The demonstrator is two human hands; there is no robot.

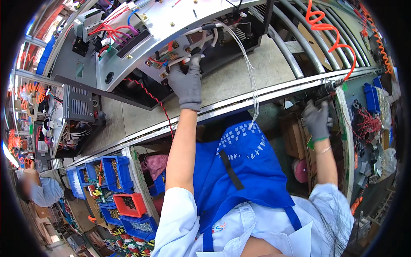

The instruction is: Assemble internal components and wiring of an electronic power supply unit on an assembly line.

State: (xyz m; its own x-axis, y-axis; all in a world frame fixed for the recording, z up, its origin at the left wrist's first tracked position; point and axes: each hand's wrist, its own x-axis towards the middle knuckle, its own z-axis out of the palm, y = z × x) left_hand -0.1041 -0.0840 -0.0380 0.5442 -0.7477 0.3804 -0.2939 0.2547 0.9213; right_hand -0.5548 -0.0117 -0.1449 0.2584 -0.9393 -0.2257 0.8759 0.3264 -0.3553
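Note:
My left hand (186, 83), in a grey glove, reaches into the open side of a grey metal machine housing (96, 68). Its fingers close round a grey cable (177, 61) beside red and blue wires and a small circuit board. A bundle of thin white wires (245, 53) hangs out of the housing over the bench edge. Lower right, my gloved right hand (317, 122) is raised with fingers apart and partly bent. Just above it, a dark power screwdriver (326, 88) on a red coiled hose (340, 45) lies by the rail; no grip on it shows.
A metal rail (227, 100) edges the bench, with rollers (295, 40) at the far right. Blue bins (116, 173) and a red bin (129, 204) hold screws at lower left. Another machine (77, 111) stands left. A person (45, 190) is at the far left.

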